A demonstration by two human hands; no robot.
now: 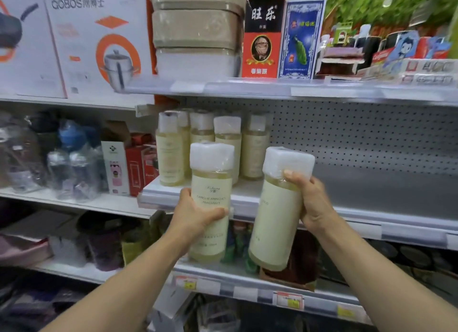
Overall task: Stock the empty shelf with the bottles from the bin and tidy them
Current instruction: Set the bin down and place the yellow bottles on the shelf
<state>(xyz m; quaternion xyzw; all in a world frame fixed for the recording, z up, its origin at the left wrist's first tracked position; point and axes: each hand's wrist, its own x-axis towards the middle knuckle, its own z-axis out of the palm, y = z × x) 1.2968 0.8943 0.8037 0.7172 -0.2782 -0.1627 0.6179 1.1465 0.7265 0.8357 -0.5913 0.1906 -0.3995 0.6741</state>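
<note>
Grey pegboard shelf point(371, 195) holds bottles point(171, 153); left hand point(195, 215) grips one bottle point(210, 208); right hand point(314, 203) another point(275, 220).

A group of bottles point(213, 143) stands at the left end of the shelf point(371, 215), against the back panel point(359, 133). In front of the shelf edge, the left hand point(195, 215) holds one bottle point(210, 200) upright; to its right, the right hand point(312, 203) holds another bottle point(277, 215), tilted slightly. Boxes point(280, 37) stand on the shelf above.
</note>
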